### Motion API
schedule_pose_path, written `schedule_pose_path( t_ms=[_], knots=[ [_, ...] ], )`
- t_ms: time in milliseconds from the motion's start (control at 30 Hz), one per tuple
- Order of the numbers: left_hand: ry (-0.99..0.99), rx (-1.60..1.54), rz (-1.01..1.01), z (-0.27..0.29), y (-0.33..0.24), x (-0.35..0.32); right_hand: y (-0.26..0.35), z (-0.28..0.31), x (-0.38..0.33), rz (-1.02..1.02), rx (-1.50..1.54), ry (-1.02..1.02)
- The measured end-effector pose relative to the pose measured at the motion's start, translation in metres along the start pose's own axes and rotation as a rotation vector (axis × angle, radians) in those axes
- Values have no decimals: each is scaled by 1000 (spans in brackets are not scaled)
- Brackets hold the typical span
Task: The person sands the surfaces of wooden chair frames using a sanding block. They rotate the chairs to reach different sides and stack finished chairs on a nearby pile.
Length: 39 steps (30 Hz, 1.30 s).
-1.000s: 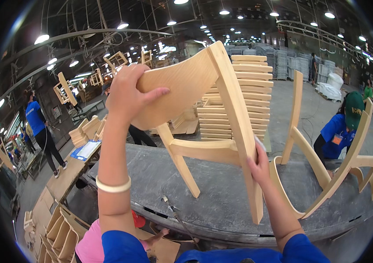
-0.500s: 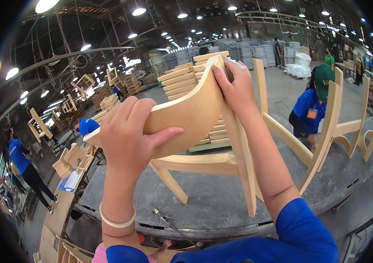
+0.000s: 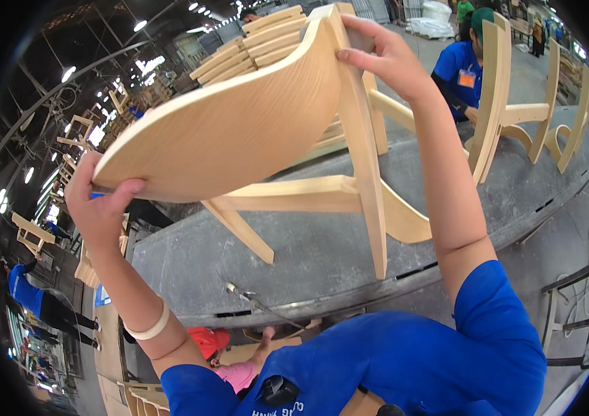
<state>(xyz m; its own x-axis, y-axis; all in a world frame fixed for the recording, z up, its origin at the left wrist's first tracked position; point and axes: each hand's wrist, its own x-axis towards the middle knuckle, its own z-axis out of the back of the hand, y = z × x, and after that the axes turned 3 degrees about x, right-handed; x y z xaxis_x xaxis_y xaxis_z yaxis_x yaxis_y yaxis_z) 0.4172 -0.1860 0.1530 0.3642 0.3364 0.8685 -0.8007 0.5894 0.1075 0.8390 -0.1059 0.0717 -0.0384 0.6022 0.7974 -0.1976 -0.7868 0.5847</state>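
Note:
A pale wooden chair frame (image 3: 367,166) stands tilted on a grey worktable, its broad curved backrest (image 3: 239,132) turned toward me. At the backrest's left end, my left hand (image 3: 104,204) is closed on the edge, thumb on the near face and fingers behind. My right hand (image 3: 395,66) grips the upper right corner where the backrest meets the back leg. Its thumb and forefinger press the wood, while the other fingers are hidden. Whether a small pad lies under them I cannot tell. Below the backrest runs a seat rail (image 3: 294,194).
More chair frames (image 3: 492,104) stand along the grey worktable (image 3: 190,270) to the right, beside a co-worker in blue (image 3: 459,69). Stacked wooden parts (image 3: 260,41) rise behind. An air tool with a hose (image 3: 239,291) lies at the near edge. Someone in a red cap (image 3: 208,340) is low below it.
My left hand has slid outward and down to the backrest's left end. My right hand stays at the upper corner. The view has tipped downward, showing more of my blue shirt.

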Motion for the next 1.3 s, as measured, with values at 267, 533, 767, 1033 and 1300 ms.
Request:
schedule_pose_path(
  t_ms=[267, 533, 767, 1033, 1300],
  knots=[
    [-63, -54, 23, -8, 34, -17, -15, 3, -17, -33, 137, -143],
    [-43, -162, 64, 7, 78, -31, 3, -12, -7, 41, 149, -60],
    [-28, -198, 181, 32, 111, -53, 4, -23, -2, 129, 237, -43],
    [-23, -126, 114, 34, 30, -63, -14, -6, -26, -10, 520, -54],
    [-183, -67, 83, 4, -21, -54, -6, 27, -54, 79, -144, -467]
  ],
)
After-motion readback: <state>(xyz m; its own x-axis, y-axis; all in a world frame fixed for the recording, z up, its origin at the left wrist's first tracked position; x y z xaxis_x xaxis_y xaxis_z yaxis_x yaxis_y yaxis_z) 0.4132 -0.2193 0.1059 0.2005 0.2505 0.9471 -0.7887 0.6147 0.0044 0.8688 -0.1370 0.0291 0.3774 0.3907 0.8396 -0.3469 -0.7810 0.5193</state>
